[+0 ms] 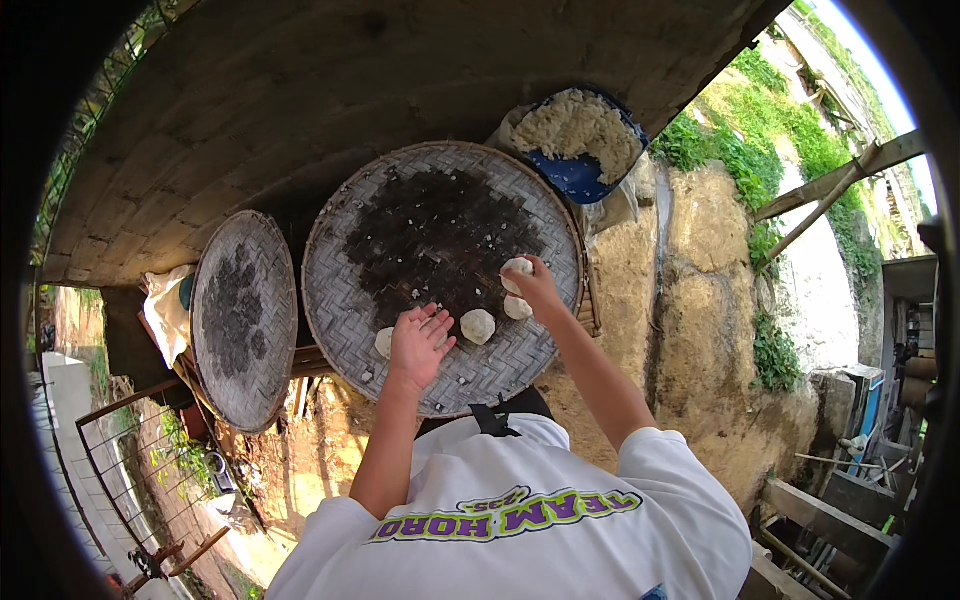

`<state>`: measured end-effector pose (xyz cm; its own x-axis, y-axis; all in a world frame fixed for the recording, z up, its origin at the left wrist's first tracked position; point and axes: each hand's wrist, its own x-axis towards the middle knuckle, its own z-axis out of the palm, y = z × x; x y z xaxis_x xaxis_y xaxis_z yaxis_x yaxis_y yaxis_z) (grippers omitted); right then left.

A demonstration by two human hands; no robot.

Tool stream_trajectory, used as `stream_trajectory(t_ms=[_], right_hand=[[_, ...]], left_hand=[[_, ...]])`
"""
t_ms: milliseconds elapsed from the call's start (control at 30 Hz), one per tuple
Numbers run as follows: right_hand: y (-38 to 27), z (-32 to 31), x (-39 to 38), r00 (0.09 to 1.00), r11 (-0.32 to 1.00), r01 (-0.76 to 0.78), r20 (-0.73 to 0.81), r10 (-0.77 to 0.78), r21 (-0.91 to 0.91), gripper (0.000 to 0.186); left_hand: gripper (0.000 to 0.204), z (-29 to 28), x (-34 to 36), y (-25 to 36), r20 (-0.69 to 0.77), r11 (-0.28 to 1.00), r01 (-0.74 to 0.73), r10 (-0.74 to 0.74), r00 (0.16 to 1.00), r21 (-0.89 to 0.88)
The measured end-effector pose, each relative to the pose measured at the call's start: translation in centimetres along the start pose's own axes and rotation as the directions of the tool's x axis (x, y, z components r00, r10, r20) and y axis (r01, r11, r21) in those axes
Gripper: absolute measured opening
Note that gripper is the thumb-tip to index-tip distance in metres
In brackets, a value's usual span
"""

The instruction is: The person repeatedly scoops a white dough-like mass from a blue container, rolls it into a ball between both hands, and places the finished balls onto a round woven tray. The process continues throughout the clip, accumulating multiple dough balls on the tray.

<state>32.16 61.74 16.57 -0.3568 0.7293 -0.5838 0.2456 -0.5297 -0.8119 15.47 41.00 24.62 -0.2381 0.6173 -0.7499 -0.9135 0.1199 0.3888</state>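
Note:
A large round woven tray (330, 240), darkened over its middle, lies before me. My right hand (537, 288) is at its right side, fingers closed round a white, dough-like ball (516, 268). Just below that hand a second white ball (518, 308) rests on the weave. Toward the tray's near side sits another white ball (478, 326), between my two hands. My left hand (419, 347) is palm up with its fingers apart and holds nothing. Beside it, partly hidden by the hand, is one more white ball (383, 343).
Past the tray's far right edge stands a blue basin (580, 182) heaped with a crumbly white mass (575, 125). A smaller woven tray (245, 320) leans at the left. A block wall (400, 70) rises behind; a wire gate (130, 450) is at lower left.

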Motion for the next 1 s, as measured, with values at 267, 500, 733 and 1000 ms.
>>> stream_trajectory(t_ms=[267,500,733,1000], right_hand=[[4.7,-0.3,7.3,0.874,0.497,0.422,0.193,-0.447,-0.758,0.073],[5.5,-0.7,6.3,0.808,0.301,0.528,0.361,-0.467,-0.794,0.080],[-3.8,-6.1,15.1,0.810,0.349,0.494,0.275,-0.518,-0.797,0.073],[-13.3,-16.2,34.9,0.759,0.183,0.272,0.094,-0.644,-0.945,0.073]], left_hand=[[0.038,-0.9,1.2,1.0,-0.136,0.993,-0.095,0.085,0.987,-0.069],[0.037,0.9,2.8,-0.2,-0.234,0.991,-0.107,0.086,0.968,-0.081],[0.038,2.0,4.2,-2.0,-0.287,0.996,-0.057,0.033,0.957,-0.074],[0.038,-0.5,3.6,-4.1,-0.454,0.988,-0.069,0.000,0.891,-0.136]])
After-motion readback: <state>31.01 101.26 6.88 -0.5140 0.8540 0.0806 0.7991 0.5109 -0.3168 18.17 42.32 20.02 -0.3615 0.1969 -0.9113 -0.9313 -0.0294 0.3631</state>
